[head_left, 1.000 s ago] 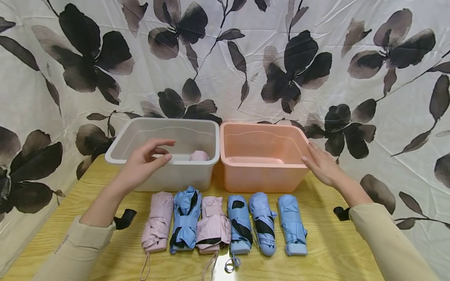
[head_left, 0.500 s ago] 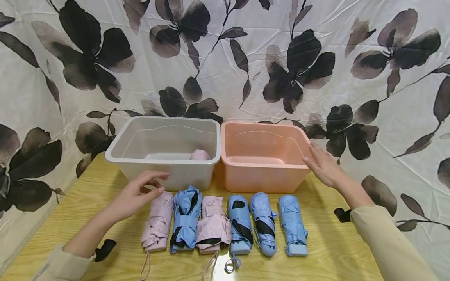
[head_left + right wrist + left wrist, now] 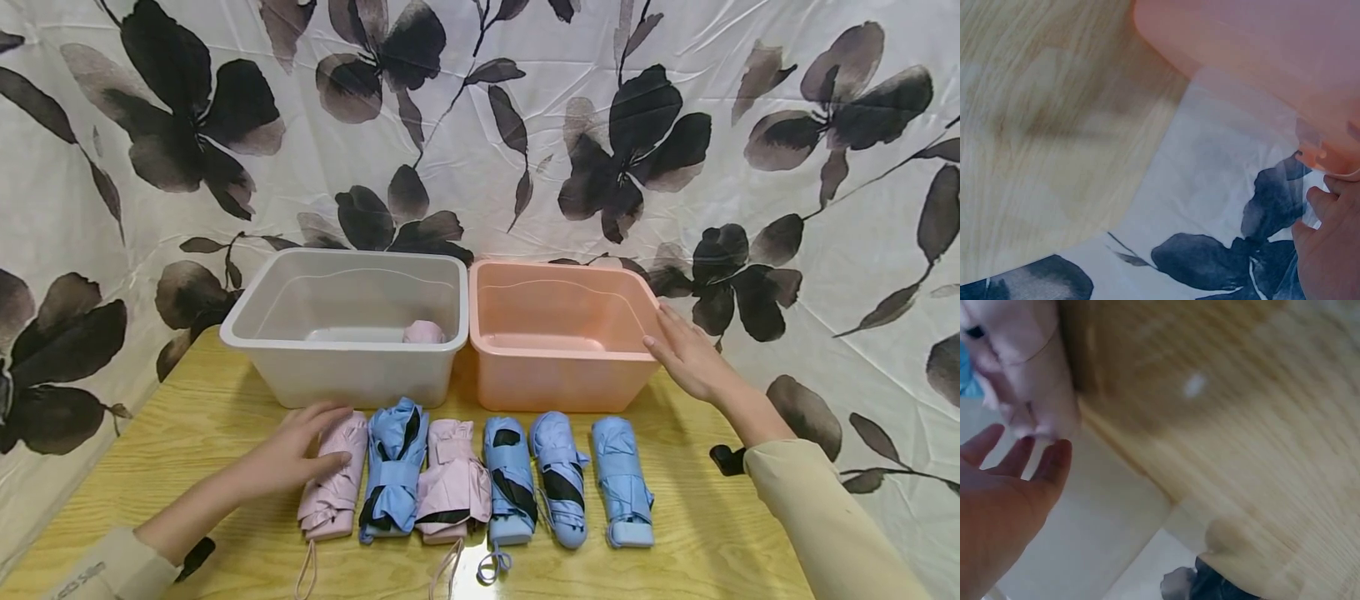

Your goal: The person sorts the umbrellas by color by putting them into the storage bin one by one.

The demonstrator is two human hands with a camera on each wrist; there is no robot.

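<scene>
My left hand [image 3: 292, 450] hovers at the leftmost pink folded umbrella [image 3: 339, 483], fingers spread loosely over its upper end and thumb across its side. In the left wrist view, the fingertips [image 3: 1060, 450] are right at the end of that pink umbrella [image 3: 1041, 381]. My right hand [image 3: 692, 354] rests with fairly straight fingers on the right rim of the peach bin [image 3: 562, 379]. In the right wrist view, this hand [image 3: 1335, 231] touches the bin's edge. To the left stands a grey-white bin [image 3: 360, 375] with a pink bundle [image 3: 423, 332] inside.
Along the table [image 3: 697, 517], right of the first umbrella, lie a blue umbrella [image 3: 396, 475], another pink one [image 3: 453, 483] and several more blue umbrellas [image 3: 512, 479]. A floral cloth [image 3: 517, 125] hangs behind the bins.
My left hand has come down from above the grey-white bin's front rim to the leftmost pink umbrella, its fingers opening. The right hand stays on the peach bin.
</scene>
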